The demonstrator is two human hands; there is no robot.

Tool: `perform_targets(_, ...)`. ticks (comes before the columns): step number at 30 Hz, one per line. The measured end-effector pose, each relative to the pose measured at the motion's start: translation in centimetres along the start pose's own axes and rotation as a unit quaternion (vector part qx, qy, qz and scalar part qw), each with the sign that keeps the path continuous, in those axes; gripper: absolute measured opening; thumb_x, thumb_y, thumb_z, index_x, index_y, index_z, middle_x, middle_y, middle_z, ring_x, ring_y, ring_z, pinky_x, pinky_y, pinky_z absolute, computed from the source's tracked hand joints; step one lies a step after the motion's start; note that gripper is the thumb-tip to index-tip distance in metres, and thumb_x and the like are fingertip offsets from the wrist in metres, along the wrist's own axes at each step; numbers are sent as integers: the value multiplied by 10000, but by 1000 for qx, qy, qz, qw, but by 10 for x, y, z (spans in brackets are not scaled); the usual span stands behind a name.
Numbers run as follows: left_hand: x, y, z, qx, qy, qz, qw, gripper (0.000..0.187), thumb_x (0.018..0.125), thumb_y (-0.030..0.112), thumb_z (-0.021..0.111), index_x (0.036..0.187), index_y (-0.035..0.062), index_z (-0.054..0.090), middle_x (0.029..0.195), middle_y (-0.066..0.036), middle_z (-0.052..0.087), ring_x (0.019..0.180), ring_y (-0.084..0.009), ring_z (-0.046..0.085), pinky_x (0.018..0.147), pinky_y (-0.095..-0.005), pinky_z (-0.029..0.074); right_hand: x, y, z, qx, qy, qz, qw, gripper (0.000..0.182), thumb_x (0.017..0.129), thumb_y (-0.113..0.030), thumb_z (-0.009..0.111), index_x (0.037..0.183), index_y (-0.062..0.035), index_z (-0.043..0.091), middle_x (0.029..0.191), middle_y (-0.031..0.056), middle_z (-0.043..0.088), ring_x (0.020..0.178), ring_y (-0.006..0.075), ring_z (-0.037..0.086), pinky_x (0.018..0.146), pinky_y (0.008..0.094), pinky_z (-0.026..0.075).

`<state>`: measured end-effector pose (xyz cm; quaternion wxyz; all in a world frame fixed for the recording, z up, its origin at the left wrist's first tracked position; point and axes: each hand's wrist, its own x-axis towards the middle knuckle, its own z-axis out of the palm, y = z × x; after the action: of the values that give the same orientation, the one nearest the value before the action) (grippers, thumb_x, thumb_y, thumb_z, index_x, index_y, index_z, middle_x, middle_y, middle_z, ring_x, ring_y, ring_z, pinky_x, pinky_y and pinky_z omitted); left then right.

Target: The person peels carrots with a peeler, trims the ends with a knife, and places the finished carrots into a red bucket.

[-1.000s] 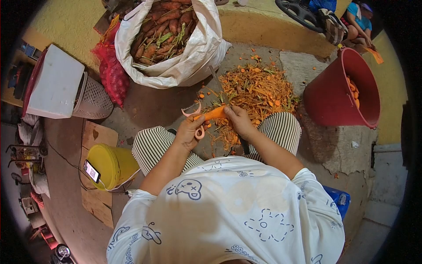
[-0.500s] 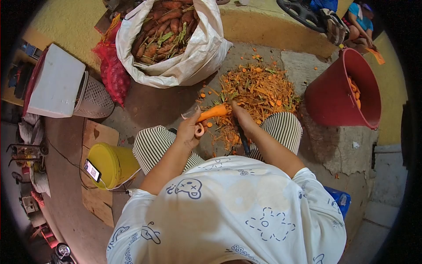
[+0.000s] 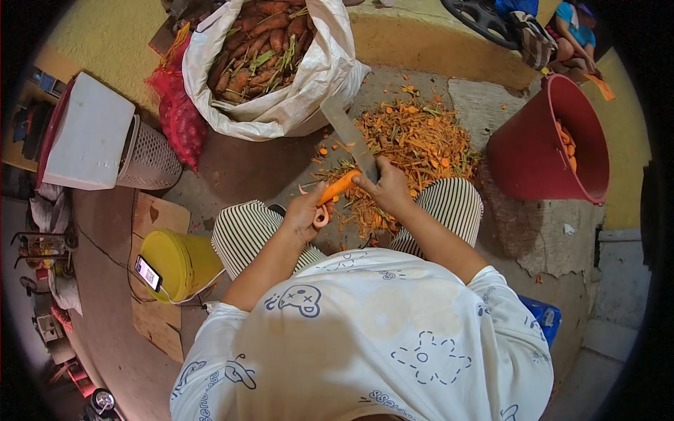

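Note:
My left hand (image 3: 305, 212) is closed around the thick end of a peeled orange carrot (image 3: 340, 187). A pinkish ring-shaped item (image 3: 321, 217) hangs at its fingers; its kind is not clear. In my right hand (image 3: 388, 188) is a knife (image 3: 349, 137), its broad blade pointing up and to the left, away from me. The thumb of that hand rests at the carrot's far end, where the blade lies close by. Beneath and beyond the hands spreads a heap of carrot peelings and cut ends (image 3: 421, 144).
A white sack (image 3: 309, 105) of unpeeled carrots stands ahead, beside a red net bag (image 3: 181, 116). To the right is a red bucket (image 3: 523, 144) with peeled carrots inside. A phone (image 3: 148, 273) rests on a yellow bucket (image 3: 200, 263) at left. Another person (image 3: 577, 35) sits far right.
The knife has swung from pointing back toward me to pointing up and left. My right hand has turned over, its thumb now at the carrot's tip. The left hand keeps its hold.

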<state>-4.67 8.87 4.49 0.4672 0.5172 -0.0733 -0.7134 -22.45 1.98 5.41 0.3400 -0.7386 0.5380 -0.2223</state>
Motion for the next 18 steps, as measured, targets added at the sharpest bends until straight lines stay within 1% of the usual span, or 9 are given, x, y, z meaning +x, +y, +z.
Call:
perform_targets(1,0,-1,0,2,-2,-2,1000,308,777,313,552,840,14,517,640,-52,506,508,-116,482,430,-214,410,0,0,2,-17,-6,2,1000,610,622,-554,596,803,9,446,670,202,539,642,337,559,554,385,433)
perform_targets(4,-1,-4,5,13,-8,-2,1000,320,766,326,563,839,17,518,634,-47,502,506,-113,484,432,-215,409,-3,2,11,-14,26,-15,999,610,628,-557,587,804,11,453,673,202,543,647,336,559,553,386,434)
perform_targets(7,-6,-1,7,30,-13,3,999,346,752,348,576,831,16,516,631,-43,498,505,-112,485,434,-211,407,0,6,12,40,43,10,998,646,613,-581,582,831,15,461,680,200,548,653,329,563,559,378,438)
perform_targets(9,-5,1,5,43,-20,2,999,364,742,361,585,822,13,514,627,-42,496,501,-112,486,436,-207,406,2,5,4,39,22,18,999,665,608,-590,579,851,18,463,688,201,551,661,325,565,564,373,440)
perform_targets(12,-6,5,6,55,-21,-13,998,312,779,311,544,852,14,484,640,-54,511,503,-112,507,444,-230,455,4,6,1,13,-10,19,1000,683,604,-596,579,870,23,467,697,201,555,674,320,569,575,367,442)
perform_targets(13,-6,4,5,56,-22,-10,998,311,779,311,544,852,15,485,639,-52,512,500,-110,506,441,-228,454,5,7,0,0,-22,17,1000,687,604,-597,579,874,25,468,699,202,556,678,319,570,579,366,443)
perform_targets(15,-4,2,4,56,-25,-3,998,309,779,311,545,851,16,486,639,-49,514,493,-106,505,436,-223,451,5,10,4,9,-14,20,1000,679,605,-596,579,863,23,474,696,202,554,682,318,571,583,367,442)
perform_targets(18,-5,0,4,71,-20,13,997,369,734,366,595,817,16,515,632,-48,505,499,-113,492,442,-210,411,3,10,5,15,-3,30,999,657,620,-581,578,851,26,478,683,200,549,673,315,569,580,370,436)
